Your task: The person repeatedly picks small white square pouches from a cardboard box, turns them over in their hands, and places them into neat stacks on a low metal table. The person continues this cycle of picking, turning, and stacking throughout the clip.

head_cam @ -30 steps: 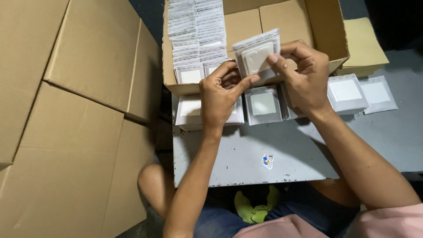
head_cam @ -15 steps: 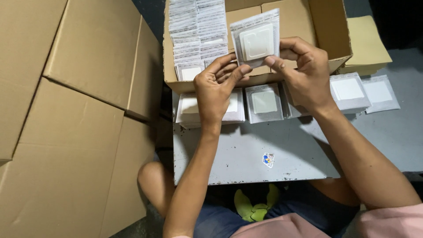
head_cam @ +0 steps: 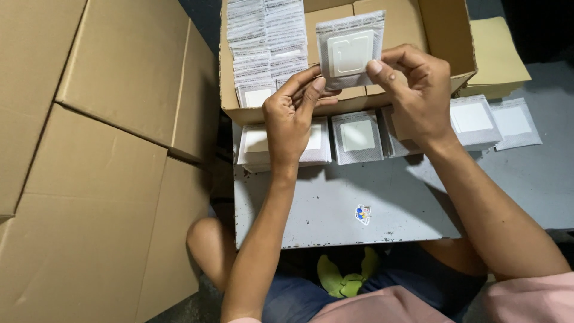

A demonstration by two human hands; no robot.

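Left hand [head_cam: 293, 116] and right hand [head_cam: 412, 90] pinched one grey pouch [head_cam: 350, 51], hiding the packets [head_cam: 357, 135] beneath; its contents stayed unclear.

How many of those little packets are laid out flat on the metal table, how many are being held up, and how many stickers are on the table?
Packets flat on the table: 5
Packet held up by both hands: 1
Sticker on the table: 1
Total: 7
The rows in the open box are too many to count.
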